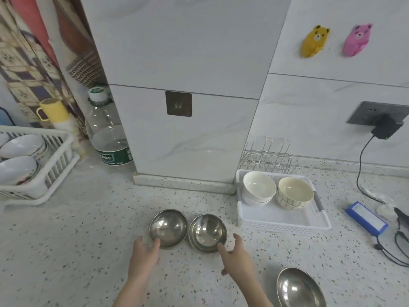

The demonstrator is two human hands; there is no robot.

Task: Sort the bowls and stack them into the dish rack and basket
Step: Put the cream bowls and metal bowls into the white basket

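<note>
Two steel bowls stand side by side on the speckled counter: the left steel bowl (pixel 168 227) and the right steel bowl (pixel 207 232). My left hand (pixel 143 253) reaches the left bowl's near rim, one digit lying over the rim and the other fingers spread beside it. My right hand (pixel 235 253) is at the right bowl's near right edge, one finger touching the rim and the rest spread past its side. A third steel bowl (pixel 298 286) sits at the bottom right. The white basket (pixel 276 218) holds white bowls (pixel 259 187) and cream striped bowls (pixel 295 191). The white dish rack (pixel 55 160) at the left holds patterned bowls (pixel 20 167).
A tiled pillar (pixel 188 129) juts out behind the steel bowls. A large water bottle (pixel 108 134) and a yellow cup (pixel 54 110) stand by the rack. A wire holder (pixel 266 156) sits behind the basket. A blue battery (pixel 366 218) and cables (pixel 398 251) lie at the right.
</note>
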